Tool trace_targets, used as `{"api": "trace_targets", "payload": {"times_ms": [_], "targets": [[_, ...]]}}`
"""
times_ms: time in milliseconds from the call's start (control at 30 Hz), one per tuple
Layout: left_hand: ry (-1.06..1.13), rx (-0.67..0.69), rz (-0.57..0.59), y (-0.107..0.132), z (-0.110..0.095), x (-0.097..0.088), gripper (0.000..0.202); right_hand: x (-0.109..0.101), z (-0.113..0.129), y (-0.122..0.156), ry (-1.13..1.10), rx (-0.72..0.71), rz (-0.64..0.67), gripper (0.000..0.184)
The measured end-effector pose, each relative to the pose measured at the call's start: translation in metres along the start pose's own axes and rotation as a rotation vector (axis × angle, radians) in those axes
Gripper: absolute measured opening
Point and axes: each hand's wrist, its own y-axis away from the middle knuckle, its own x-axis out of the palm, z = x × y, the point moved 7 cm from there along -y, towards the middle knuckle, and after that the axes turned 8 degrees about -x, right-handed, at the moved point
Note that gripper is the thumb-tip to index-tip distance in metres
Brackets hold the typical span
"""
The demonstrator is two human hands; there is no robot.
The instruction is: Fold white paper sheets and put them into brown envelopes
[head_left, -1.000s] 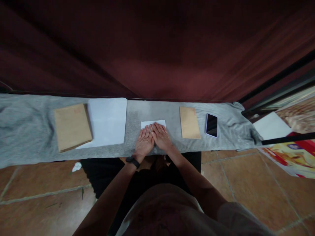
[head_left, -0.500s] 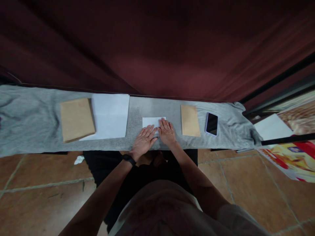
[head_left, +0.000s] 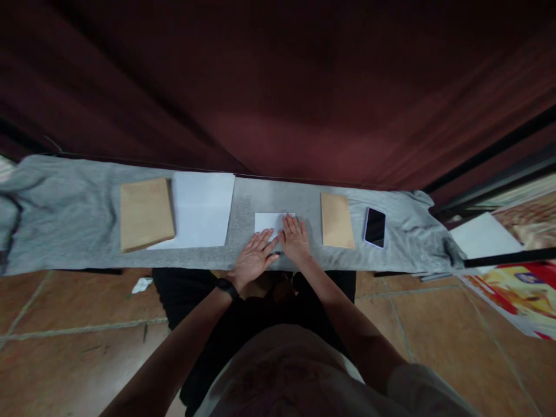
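Observation:
A small white piece of paper [head_left: 266, 220], apparently folded, lies on the grey cloth in front of me. My left hand [head_left: 254, 255] rests flat at its lower left edge, fingers stretched out and the thumb pointing right. Over the paper's right end lies my right hand [head_left: 294, 240], palm down with the fingers extended. Both hands cover the lower part of the paper, and neither grips it. Right of my hands lies a single brown envelope [head_left: 337, 221].
On the left, a stack of brown envelopes [head_left: 145, 214] overlaps several white sheets [head_left: 202, 208]. A phone [head_left: 375, 227] lies to the right on the grey cloth [head_left: 73, 214]. A dark red curtain [head_left: 278, 127] hangs behind the narrow bench.
The view has shifted slightly, so everything on the cloth sits a little lower and further right. My hands stay on the paper, with the right hand's fingers angled slightly more upright.

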Motion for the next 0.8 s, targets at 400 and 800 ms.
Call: {"api": "trace_targets", "payload": {"times_ms": [400,800], "targets": [[0.013,-0.136,-0.047,-0.005,0.008,0.001,0.061,0.002,0.006,0.027,0.027,-0.027,-0.05,0.055],[0.002,-0.281,-0.085,-0.053,0.024,0.008,0.062,-0.005,0.004,0.023,-0.006,0.026,-0.025,0.054]]}}
